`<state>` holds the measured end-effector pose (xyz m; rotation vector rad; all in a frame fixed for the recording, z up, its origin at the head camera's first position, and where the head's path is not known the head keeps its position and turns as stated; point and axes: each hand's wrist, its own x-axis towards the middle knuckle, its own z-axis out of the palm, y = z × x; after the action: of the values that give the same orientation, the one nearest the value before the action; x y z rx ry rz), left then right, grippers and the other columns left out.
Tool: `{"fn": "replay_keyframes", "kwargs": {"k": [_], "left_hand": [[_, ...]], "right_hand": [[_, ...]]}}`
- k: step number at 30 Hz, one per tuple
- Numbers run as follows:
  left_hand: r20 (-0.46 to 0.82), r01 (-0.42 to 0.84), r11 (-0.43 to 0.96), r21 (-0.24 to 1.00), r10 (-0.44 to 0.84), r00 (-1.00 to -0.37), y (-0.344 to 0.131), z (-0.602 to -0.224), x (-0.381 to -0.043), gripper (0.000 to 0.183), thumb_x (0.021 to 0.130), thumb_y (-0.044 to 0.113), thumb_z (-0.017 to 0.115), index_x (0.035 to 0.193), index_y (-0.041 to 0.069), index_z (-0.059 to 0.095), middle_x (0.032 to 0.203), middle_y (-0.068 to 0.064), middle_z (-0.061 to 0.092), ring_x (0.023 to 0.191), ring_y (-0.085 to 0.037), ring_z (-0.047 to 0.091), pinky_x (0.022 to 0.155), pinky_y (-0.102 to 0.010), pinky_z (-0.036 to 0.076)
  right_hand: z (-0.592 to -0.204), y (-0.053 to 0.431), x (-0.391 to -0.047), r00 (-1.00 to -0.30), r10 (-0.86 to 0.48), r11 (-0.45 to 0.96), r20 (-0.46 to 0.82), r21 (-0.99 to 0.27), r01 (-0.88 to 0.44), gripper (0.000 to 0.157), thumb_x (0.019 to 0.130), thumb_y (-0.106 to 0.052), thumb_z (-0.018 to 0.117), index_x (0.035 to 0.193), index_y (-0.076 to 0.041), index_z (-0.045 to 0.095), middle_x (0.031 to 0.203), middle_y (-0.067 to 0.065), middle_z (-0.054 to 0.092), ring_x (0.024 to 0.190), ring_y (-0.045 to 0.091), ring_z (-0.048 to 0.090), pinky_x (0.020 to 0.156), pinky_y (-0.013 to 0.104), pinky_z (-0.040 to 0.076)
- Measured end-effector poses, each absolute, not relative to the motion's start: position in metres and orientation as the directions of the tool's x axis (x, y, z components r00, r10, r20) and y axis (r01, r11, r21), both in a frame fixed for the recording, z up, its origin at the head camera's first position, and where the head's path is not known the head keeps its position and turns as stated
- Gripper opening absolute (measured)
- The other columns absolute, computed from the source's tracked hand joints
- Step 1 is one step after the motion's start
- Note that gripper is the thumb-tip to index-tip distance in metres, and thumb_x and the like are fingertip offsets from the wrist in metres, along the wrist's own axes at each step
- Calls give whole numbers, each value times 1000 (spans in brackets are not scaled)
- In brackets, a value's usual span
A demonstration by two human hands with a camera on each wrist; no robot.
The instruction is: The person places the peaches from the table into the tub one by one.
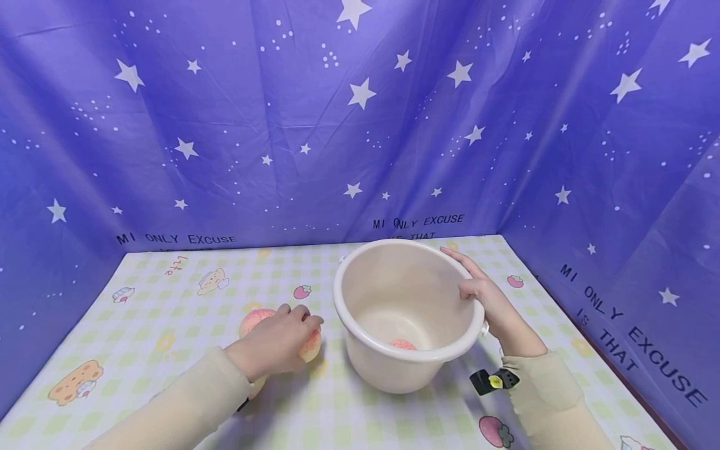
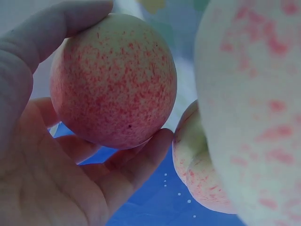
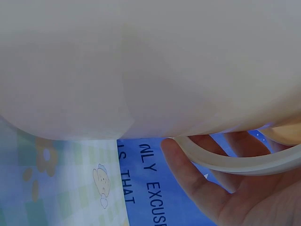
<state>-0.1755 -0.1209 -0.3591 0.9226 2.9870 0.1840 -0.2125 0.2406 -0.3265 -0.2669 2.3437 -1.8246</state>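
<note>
My left hand (image 1: 278,340) grips a round pink-and-cream peach (image 2: 115,80), thumb on one side and fingers curled round the other. A second peach (image 1: 255,320) lies just beyond that hand, and another (image 1: 257,387) is mostly hidden under the wrist. In the left wrist view a peach (image 2: 258,94) looms very close at the right. To the right stands a cream bucket (image 1: 360,362), tilted slightly, with a pink peach (image 1: 403,344) partly visible inside behind the near rim. My right hand (image 1: 489,306) holds the bucket's right rim, fingers outside and thumb over the edge.
A checked tablecloth (image 1: 140,300) with printed cartoons covers the table. Purple star-patterned curtains (image 1: 270,112) hang along the back and sides. A black strap device (image 1: 495,380) sits at the right wrist. The bucket's handle fitting (image 1: 485,327) sticks out near the right hand.
</note>
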Motion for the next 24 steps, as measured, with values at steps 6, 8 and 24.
{"fn": "replay_keyframes", "kwargs": {"k": [6, 8, 24], "left_hand": [[83, 570, 802, 180, 565, -821, -122, -360, -174, 63, 65, 9, 84, 124, 4, 61, 112, -17, 61, 94, -36, 54, 81, -43, 51], [105, 571, 796, 199, 562, -820, -122, -359, -173, 63, 66, 8, 83, 124, 3, 60, 112, -17, 60, 93, -34, 53, 82, -43, 51], [176, 550, 792, 265, 521, -835, -118, -354, -166, 63, 69, 19, 78, 128, 9, 58, 113, -10, 58, 94, -27, 47, 82, -39, 49]], "right_hand": [[-327, 241, -212, -971, -237, 248, -16, -968, -45, 93, 68, 3, 36, 158, -18, 22, 164, 7, 9, 104, 22, 50, 66, 31, 50], [-327, 241, -212, -971, -237, 246, -18, -968, -42, 93, 68, 3, 35, 158, -18, 21, 163, 8, 11, 104, 23, 50, 66, 31, 50], [-327, 241, -212, -971, -240, 239, -15, -970, -44, 93, 68, 3, 35, 158, -18, 22, 162, 9, 13, 104, 21, 50, 68, 31, 50]]}}
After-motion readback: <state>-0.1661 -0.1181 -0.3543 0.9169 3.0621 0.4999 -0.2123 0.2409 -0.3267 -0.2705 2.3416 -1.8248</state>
